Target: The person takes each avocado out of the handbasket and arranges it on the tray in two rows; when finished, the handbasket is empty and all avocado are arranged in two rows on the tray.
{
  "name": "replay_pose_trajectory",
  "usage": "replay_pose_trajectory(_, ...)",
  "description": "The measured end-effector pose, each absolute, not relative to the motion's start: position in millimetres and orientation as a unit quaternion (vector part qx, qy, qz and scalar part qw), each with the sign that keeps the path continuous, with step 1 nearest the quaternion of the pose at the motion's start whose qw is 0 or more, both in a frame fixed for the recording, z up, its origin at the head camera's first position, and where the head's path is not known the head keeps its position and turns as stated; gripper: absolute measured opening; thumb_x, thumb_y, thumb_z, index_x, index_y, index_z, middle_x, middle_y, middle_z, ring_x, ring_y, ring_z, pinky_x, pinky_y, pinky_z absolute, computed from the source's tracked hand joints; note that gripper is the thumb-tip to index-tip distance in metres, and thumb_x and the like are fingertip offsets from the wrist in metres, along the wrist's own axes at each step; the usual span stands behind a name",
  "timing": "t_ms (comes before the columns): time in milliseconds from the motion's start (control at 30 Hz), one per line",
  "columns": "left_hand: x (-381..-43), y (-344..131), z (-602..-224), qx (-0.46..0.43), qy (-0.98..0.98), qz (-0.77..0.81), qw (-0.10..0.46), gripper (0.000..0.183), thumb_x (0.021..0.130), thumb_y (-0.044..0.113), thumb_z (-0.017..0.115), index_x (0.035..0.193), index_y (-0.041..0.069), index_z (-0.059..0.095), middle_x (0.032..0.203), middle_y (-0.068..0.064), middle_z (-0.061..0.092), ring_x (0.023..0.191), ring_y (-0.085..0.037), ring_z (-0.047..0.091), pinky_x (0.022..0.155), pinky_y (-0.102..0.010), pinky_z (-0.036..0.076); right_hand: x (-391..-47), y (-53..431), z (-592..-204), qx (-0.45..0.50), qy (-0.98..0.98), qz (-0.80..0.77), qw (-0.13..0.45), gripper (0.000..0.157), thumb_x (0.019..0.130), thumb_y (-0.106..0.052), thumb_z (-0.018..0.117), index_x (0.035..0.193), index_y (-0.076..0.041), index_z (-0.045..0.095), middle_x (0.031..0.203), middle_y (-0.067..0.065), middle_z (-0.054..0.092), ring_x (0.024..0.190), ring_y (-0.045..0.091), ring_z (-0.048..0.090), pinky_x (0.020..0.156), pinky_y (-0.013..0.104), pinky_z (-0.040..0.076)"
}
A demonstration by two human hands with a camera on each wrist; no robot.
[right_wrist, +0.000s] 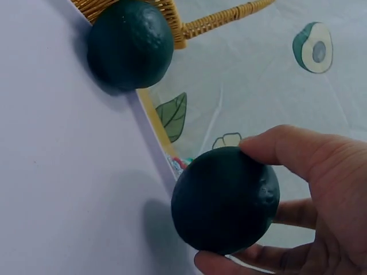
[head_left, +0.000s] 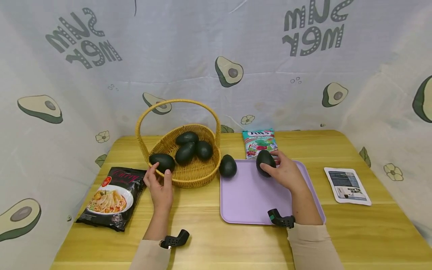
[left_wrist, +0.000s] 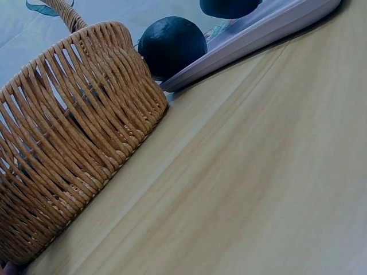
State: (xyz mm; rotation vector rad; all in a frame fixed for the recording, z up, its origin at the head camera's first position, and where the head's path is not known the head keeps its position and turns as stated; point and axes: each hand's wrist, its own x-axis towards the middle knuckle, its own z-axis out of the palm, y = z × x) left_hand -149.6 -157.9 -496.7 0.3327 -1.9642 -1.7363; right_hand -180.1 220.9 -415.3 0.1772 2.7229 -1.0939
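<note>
I have the right hand (head_left: 286,171) wrapped around a dark avocado (head_left: 265,164), thumb and fingers spread only as wide as its girth; the shadow lies apart from it on the lilac tray (head_left: 249,202), so I judge it lifted. Holding it by the sides makes sense to me, since the round flanks give thumb and fingertips something to oppose. My left hand (head_left: 161,193) sits at the near-left rim of the basket (head_left: 195,182), thumb and fingers parted, a fingertip against or just beside another avocado (head_left: 162,162); I cannot tell whether it pinches the rim, though I'd guess it steadies the basket. Three more avocados (head_left: 185,153) cluster deeper inside, where the walls likely stop such egg shapes rolling, and a loose one (head_left: 228,166) rests at the tray's far-left corner, just beside the basket. The skins look smooth, faintly dimpled and glossy; the basket is ribbed weave under a hooped handle (head_left: 182,100); the tray is flat with a low lip, on a wood-grained table (head_left: 202,240).
</note>
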Motion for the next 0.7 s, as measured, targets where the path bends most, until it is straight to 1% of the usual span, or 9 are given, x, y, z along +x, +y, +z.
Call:
replay_pose_trajectory(133,-149.8,-158.0,-497.2,0.122,-0.722,-0.634,0.248,0.046,0.103,0.021,0.060,0.146,0.016,0.047,0.161,-0.013,0.016,0.141,-0.041,0.041,0.116,-0.058,0.034,-181.6,222.2,-418.4,0.066,0.924,-0.356,0.121,0.082,0.094,-0.053,0.064,0.154,-0.005,0.035,0.138,0.032,0.052,0.116,0.043,0.055,0.092,0.052,0.051)
replay_pose_trajectory(300,-149.8,-158.1,-497.7,0.122,-0.721,-0.635,0.248,0.047,0.103,0.020,0.060,0.147,0.016,0.046,0.161,-0.014,0.016,0.141,-0.040,0.041,0.115,-0.058,0.034,-182.7,222.5,-421.3,0.069,0.928,-0.344,0.125,0.081,0.095,-0.054,0.062,0.152,-0.004,0.035,0.136,0.033,0.055,0.115,0.043,0.057,0.091,0.051,0.051)
replay_pose_trajectory(533,-148.7,-157.4,-496.6,0.117,-0.719,-0.639,0.246,0.047,0.103,0.023,0.060,0.147,0.018,0.046,0.162,-0.013,0.014,0.140,-0.039,0.041,0.116,-0.057,0.034,-181.9,222.8,-423.0,0.081,0.931,-0.332,0.125,0.087,0.095,-0.060,0.058,0.155,-0.003,0.032,0.139,0.033,0.054,0.120,0.045,0.056,0.094,0.055,0.049)
replay_pose_trajectory(700,-148.9,-157.4,-497.6,0.117,-0.718,-0.640,0.246,0.048,0.104,0.021,0.060,0.148,0.016,0.044,0.162,-0.014,0.013,0.140,-0.041,0.040,0.115,-0.059,0.034,-181.7,222.5,-422.2,0.078,0.933,-0.330,0.121,0.090,0.097,-0.059,0.056,0.159,-0.002,0.025,0.147,0.034,0.048,0.129,0.049,0.051,0.102,0.061,0.045)
